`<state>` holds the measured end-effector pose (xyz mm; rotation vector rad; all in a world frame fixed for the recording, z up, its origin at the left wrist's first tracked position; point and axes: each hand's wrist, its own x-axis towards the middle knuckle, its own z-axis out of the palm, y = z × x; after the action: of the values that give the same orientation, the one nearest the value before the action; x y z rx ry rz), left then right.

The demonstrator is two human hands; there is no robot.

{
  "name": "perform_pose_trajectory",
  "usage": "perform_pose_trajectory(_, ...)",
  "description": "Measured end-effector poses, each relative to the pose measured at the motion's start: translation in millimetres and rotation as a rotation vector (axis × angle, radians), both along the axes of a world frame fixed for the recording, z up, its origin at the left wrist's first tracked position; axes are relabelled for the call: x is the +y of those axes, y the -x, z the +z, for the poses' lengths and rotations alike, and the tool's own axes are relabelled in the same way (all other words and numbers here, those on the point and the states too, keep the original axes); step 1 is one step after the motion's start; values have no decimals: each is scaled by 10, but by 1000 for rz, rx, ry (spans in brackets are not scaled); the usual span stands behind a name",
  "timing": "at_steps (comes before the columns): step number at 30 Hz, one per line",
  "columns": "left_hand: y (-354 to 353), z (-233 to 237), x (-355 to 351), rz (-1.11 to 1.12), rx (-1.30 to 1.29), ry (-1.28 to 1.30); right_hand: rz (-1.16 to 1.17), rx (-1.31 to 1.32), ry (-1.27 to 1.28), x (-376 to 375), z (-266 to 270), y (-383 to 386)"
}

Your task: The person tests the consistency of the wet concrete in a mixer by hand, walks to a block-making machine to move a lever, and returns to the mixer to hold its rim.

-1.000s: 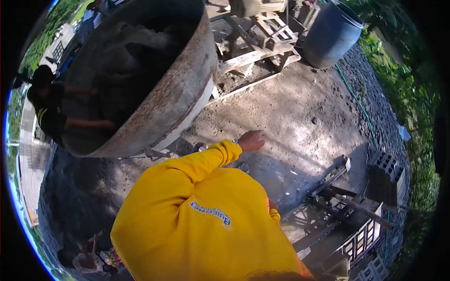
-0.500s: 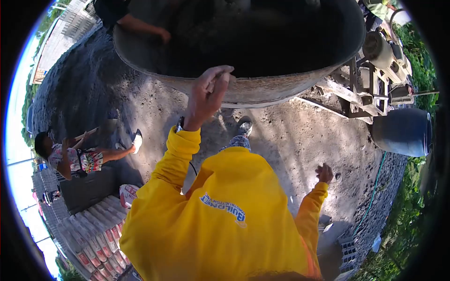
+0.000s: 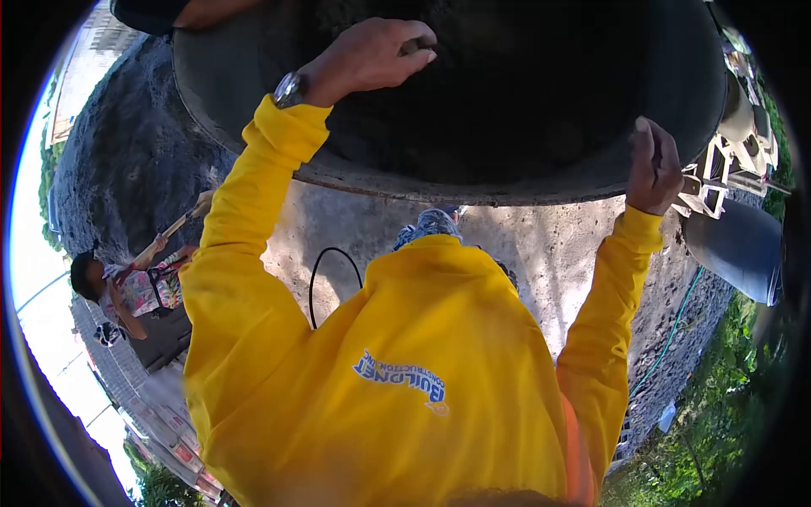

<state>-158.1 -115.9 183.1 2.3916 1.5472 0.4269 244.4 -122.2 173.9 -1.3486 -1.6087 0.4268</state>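
My left hand [image 3: 376,55], with a wristwatch [image 3: 290,89], hangs over the dark inside of a large round metal tub [image 3: 355,179]. Its fingers are loosely curled, and a gap shows between thumb and forefinger with nothing clear in it. On the right, my right hand [image 3: 657,169] is hooked over the tub's near rim, fingers pointing inward along the wall. Deep shadow hides what the tub contains.
Another person's arm [image 3: 215,10] reaches over the tub's far left edge. A person [image 3: 139,287] at left holds a long-handled tool beside a dark heap [image 3: 127,144]. A blue barrel [image 3: 733,245] and machine frame [image 3: 718,173] stand at right. A black cable [image 3: 314,283] loops near my left side.
I have come closer to the tub. My left hand has moved from its rim to above the inside, and my right hand has risen from my side to the rim.
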Motion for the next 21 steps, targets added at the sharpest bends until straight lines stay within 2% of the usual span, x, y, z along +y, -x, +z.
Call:
perform_pose_trajectory(1,-46,-142,166,-48,33,85,-86,51,75,18,-17,-37)
perform_pose_trajectory(3,-183,-582,417,-136,126,229,-76,-85,54,56,-1,-26)
perform_pose_trajectory(5,-333,-1103,554,-280,259,294,-79,-103,47,71,-1,-18)
perform_pose_trajectory(7,-437,-1869,655,-420,295,372,-88,-110,51,81,8,-21)
perform_pose_trajectory(9,-644,-2544,616,-450,412,501,-101,-99,69,73,6,-19)
perform_pose_trajectory(11,-760,-3199,471,-449,434,420,-121,-116,55,79,-8,-19)
perform_pose_trajectory(15,-983,-3498,356,-354,557,304,-136,-135,60,74,-4,-28)
perform_pose_trajectory(18,-1024,-3622,361,-248,684,391,-141,-107,22,76,-41,-6)
perform_pose_trajectory(21,-803,-4051,388,-11,416,574,-139,-97,31,77,-9,0)
